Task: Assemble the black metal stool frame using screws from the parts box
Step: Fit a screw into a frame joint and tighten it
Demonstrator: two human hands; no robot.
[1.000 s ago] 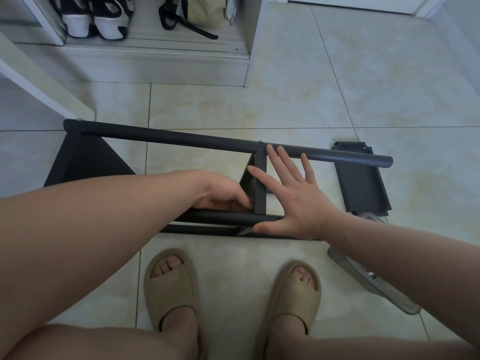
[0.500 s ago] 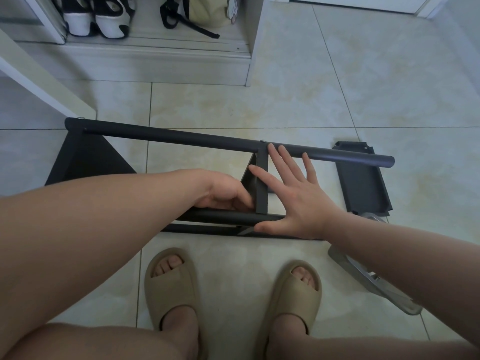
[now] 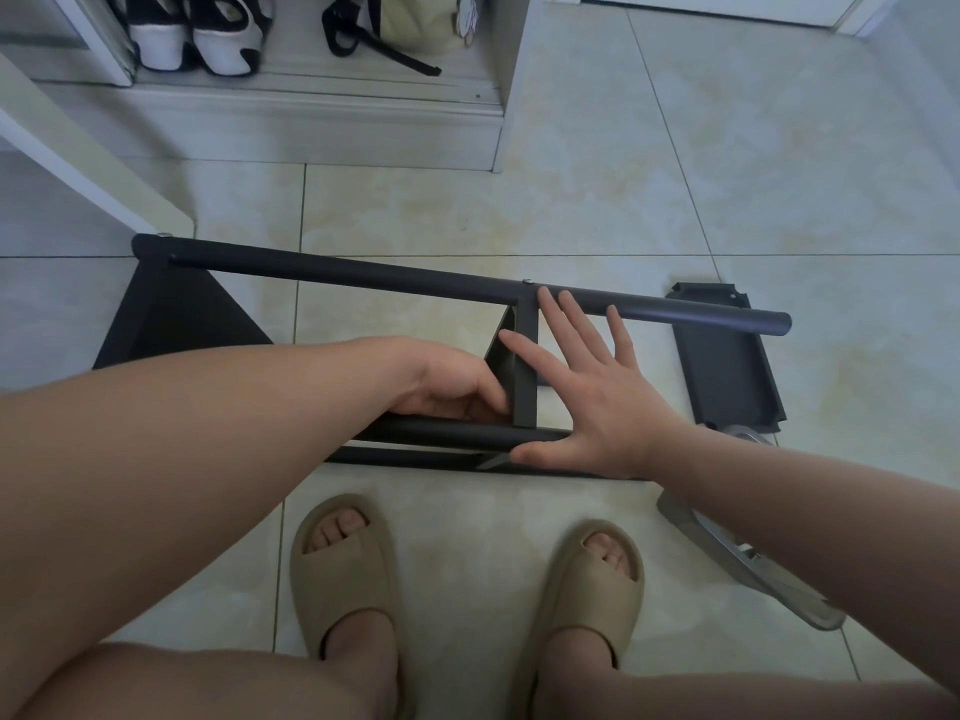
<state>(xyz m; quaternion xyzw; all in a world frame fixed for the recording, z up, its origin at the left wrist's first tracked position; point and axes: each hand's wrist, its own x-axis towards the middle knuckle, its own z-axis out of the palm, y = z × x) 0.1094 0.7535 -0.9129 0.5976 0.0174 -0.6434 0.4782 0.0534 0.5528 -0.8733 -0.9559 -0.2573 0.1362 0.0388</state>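
Pale floor tiles (image 3: 623, 200) are seen throughout, with a shoe shelf (image 3: 311, 90) at the back. The black frame (image 3: 363, 275) is laid on its side on the floor, just ahead of two beige slippers (image 3: 343, 574). A black panel (image 3: 727, 371) is laid flat by the frame's right end. The right grip (image 3: 597, 402) is spread flat and released, with fingertips set at the top tube and thumb on the lower tube. The left grip (image 3: 447, 387) is curled at the foot of the strut (image 3: 525, 366); whether anything is grasped cannot be told.
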